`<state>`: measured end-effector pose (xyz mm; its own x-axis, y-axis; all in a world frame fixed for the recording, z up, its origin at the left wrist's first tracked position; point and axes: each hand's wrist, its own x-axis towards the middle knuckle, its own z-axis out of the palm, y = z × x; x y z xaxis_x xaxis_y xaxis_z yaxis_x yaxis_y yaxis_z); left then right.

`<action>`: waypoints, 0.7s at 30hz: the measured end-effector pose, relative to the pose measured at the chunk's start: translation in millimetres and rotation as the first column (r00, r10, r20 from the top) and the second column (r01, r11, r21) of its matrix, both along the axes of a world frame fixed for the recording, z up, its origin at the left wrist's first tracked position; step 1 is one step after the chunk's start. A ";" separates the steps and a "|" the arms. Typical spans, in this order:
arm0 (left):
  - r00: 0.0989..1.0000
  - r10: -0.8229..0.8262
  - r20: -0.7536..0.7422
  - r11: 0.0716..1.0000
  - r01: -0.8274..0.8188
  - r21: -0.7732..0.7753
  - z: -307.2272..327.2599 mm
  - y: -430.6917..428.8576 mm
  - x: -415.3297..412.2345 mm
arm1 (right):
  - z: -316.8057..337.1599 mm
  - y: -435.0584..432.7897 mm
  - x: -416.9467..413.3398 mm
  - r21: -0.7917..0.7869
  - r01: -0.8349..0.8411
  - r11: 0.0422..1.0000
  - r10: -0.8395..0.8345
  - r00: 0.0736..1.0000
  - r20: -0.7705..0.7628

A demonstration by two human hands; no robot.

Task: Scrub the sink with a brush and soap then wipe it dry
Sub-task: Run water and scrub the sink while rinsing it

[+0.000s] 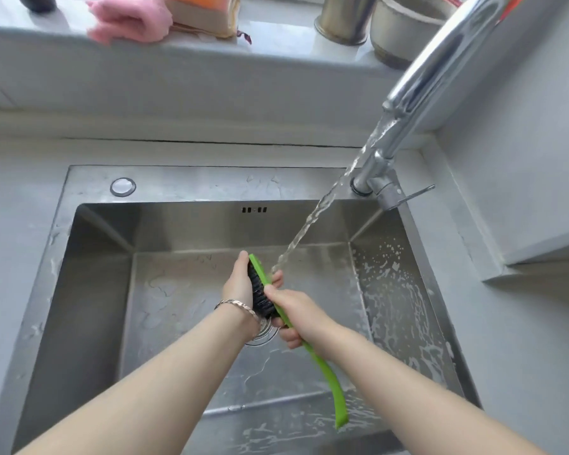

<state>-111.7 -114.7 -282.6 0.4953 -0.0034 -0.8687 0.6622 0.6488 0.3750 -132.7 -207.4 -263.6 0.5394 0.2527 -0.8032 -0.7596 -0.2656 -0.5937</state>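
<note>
A green brush (pixel 326 369) with black bristles is held over the middle of the steel sink (pixel 89 290). My right hand (pixel 296 313) grips its long handle just behind the head. My left hand (pixel 239 282) wraps round the bristle head, fingers curled round it to the far side. Water streams from the chrome faucet (pixel 440 70) down onto the brush head. Soap foam streaks the sink's right wall (pixel 398 290) and front edge. The drain (pixel 263 334) is partly hidden under my hands.
On the ledge behind the sink lie a pink cloth (pixel 132 18), a sponge stack (pixel 204 11), a metal cup (pixel 345 18) and a bowl (pixel 404 27). Grey counter (pixel 17 198) surrounds the sink; a wall corner (pixel 523 192) juts out on the right.
</note>
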 end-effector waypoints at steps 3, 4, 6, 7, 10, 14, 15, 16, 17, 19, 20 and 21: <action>0.999 0.008 -0.039 1.000 -0.009 -0.010 1.2 -3.7 -1.1 | 2.6 -4.4 -5.2 -0.081 -0.119 0.990 0.122 0.992 0.042; 0.998 0.021 -0.051 1.000 -0.021 -0.004 -0.5 -6.1 -1.3 | 4.0 -7.6 -8.1 -0.125 -0.164 0.979 0.173 0.983 0.064; 0.999 0.037 -0.017 0.999 -0.036 0.017 -0.3 -8.7 1.3 | 7.6 -15.3 -12.6 -0.144 -0.205 0.968 0.225 0.963 0.145; 1.000 0.024 -0.012 1.000 -0.024 0.011 0.1 -9.8 2.3 | 10.8 -20.1 -14.2 -0.132 -0.203 0.970 0.225 0.958 0.175; 0.990 -0.129 -0.054 0.991 0.130 0.026 -0.4 -4.3 6.7 | 19.6 -33.4 -12.3 -0.169 -0.173 0.970 0.201 0.965 0.167; 0.877 -0.471 -0.092 0.860 0.480 0.173 -2.8 18.6 8.4 | 13.1 -71.6 7.4 -0.691 -0.117 0.713 0.359 0.908 0.217; 0.849 -0.519 -0.094 0.818 0.526 0.233 -5.5 24.4 9.8 | 11.2 -84.1 16.4 -0.819 -0.118 0.562 0.427 0.889 0.165; 0.829 -0.552 -0.091 0.784 0.553 0.283 -6.0 28.6 11.6 | 9.9 -96.9 27.6 -0.909 -0.129 0.397 0.480 0.873 0.085; 0.810 -0.579 -0.091 0.756 0.575 0.313 -7.4 31.5 13.5 | 10.7 -107.1 39.6 -0.962 -0.148 0.230 0.522 0.853 -0.006; 0.779 -0.617 -0.108 0.703 0.608 0.369 -8.8 34.9 17.8 | 15.6 -116.5 60.5 -0.988 -0.148 -0.049 0.595 0.790 -0.147; 0.768 -0.630 -0.113 0.678 0.615 0.403 -10.1 36.2 20.4 | 16.0 -118.4 70.0 -0.982 -0.126 -0.138 0.632 0.752 -0.185; 0.760 -0.641 -0.109 0.656 0.616 0.436 -12.6 36.7 22.9 | 13.3 -119.2 78.1 -0.974 -0.112 -0.197 0.656 0.723 -0.216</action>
<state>-88.8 -78.0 -295.1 0.5549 0.0271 -0.8315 0.8248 -0.1483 0.5456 -54.6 -326.6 -250.3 0.9093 -0.2807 -0.3072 -0.1147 -0.8788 0.4632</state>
